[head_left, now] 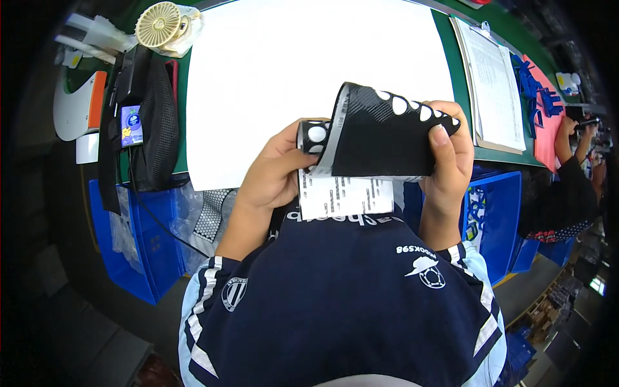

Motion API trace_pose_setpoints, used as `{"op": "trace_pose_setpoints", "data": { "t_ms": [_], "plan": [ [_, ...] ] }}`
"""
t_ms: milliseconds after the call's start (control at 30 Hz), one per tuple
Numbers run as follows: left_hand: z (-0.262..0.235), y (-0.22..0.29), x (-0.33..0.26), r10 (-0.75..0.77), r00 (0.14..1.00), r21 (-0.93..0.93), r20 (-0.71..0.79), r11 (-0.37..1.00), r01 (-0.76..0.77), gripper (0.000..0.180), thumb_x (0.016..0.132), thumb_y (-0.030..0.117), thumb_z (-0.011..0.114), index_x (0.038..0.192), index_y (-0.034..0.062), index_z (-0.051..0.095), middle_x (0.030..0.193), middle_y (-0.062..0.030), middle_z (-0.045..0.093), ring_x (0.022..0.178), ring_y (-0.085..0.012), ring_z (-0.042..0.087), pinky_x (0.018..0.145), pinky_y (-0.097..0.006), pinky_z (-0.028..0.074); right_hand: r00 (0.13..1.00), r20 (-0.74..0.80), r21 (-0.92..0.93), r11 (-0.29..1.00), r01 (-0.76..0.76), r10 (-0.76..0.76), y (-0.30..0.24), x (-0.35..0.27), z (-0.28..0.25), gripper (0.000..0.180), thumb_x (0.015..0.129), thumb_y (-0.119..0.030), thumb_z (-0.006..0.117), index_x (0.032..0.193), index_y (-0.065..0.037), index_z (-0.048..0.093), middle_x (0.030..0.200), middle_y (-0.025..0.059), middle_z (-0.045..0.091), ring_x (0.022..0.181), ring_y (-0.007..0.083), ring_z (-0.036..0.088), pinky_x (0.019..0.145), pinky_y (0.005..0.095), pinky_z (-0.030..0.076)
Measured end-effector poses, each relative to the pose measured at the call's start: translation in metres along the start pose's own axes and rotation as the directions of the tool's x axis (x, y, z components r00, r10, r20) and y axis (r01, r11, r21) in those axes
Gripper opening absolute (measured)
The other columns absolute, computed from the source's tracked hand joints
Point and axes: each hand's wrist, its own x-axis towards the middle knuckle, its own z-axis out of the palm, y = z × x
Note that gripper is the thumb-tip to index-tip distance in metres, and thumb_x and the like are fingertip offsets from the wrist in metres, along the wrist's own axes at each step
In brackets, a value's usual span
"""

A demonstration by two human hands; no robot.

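Between my two hands is a black flexible sheet [383, 145] with white round dots and a grey strip along its left edge; its exact kind I cannot tell. It is folded or curled over. My left hand [277, 164] pinches its dotted left part, thumb on top. At the right end my right hand [450, 151] grips it between thumb and fingers. White printed paper [345, 197] hangs just below the sheet, close to my shirt; whether the two are joined is hidden.
A white sheet [258, 77] covers much of the green table. At left stand a small fan [160, 27] and a black bag [158, 122]. A clipboard [493, 84] and blue straps [535, 90] lie at right. Blue bins [138, 238] hang below the edge. Another person's hand [567, 132] is far right.
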Motion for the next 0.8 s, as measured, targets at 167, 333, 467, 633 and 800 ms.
{"op": "trace_pose_setpoints", "data": {
  "t_ms": [167,333,467,633,800],
  "plan": [
    [-0.005,0.010,0.003,0.091,0.982,0.369,-0.165,0.929,-0.024,0.022,0.080,-0.008,0.043,0.094,-0.0060,0.059,0.078,-0.0102,0.062,0.063,-0.0097,0.059,0.054,-0.017,0.047,0.976,0.209,0.089,0.995,0.047,-0.065,0.005,0.004,0.002,0.016,0.085,-0.010,0.048,0.097,0.001,0.046,0.091,0.0111,0.053,0.084,0.0123,0.050,0.076,0.0241,0.040],
    [0.002,0.012,0.005,0.236,0.970,0.709,-0.064,0.694,-0.123,0.023,0.078,-0.010,0.044,0.094,-0.0066,0.060,0.088,-0.0098,0.062,0.077,-0.0132,0.059,0.068,-0.021,0.046,0.970,0.237,-0.038,0.997,0.062,-0.051,0.007,0.008,0.006,0.010,0.084,-0.007,0.047,0.091,0.000,0.049,0.103,0.0108,0.049,0.091,0.0128,0.048,0.081,0.0245,0.037],
    [0.006,0.013,0.006,0.253,0.964,0.713,-0.079,0.690,-0.123,0.022,0.078,-0.010,0.044,0.092,-0.0065,0.061,0.091,-0.0100,0.062,0.083,-0.0139,0.058,0.073,-0.022,0.045,0.973,0.216,-0.096,0.994,-0.060,0.080,0.021,0.010,0.004,0.010,0.084,-0.010,0.050,0.088,-0.001,0.050,0.110,0.0113,0.048,0.096,0.0129,0.047,0.083,0.0233,0.036],
    [0.009,0.020,0.008,0.252,0.968,0.712,0.014,0.677,-0.187,0.026,0.078,-0.009,0.044,0.101,-0.0050,0.054,0.094,-0.0126,0.061,0.086,-0.0165,0.059,0.075,-0.024,0.046,0.965,0.238,-0.102,0.991,-0.091,0.113,0.024,0.007,0.009,0.011,0.084,-0.009,0.051,0.091,-0.001,0.049,0.109,0.0107,0.049,0.096,0.0136,0.047,0.084,0.0247,0.036],
    [0.005,0.020,0.010,0.005,1.000,0.152,0.031,0.988,-0.009,0.067,0.073,0.024,0.059,0.123,-0.0062,0.026,0.106,-0.0209,0.053,0.094,-0.0224,0.057,0.078,-0.029,0.048,0.978,0.195,-0.082,0.995,-0.052,0.067,0.021,0.007,0.003,0.014,0.084,-0.008,0.052,0.095,-0.001,0.048,0.099,0.0082,0.048,0.092,0.0131,0.047,0.081,0.0236,0.036]
  ]
}}
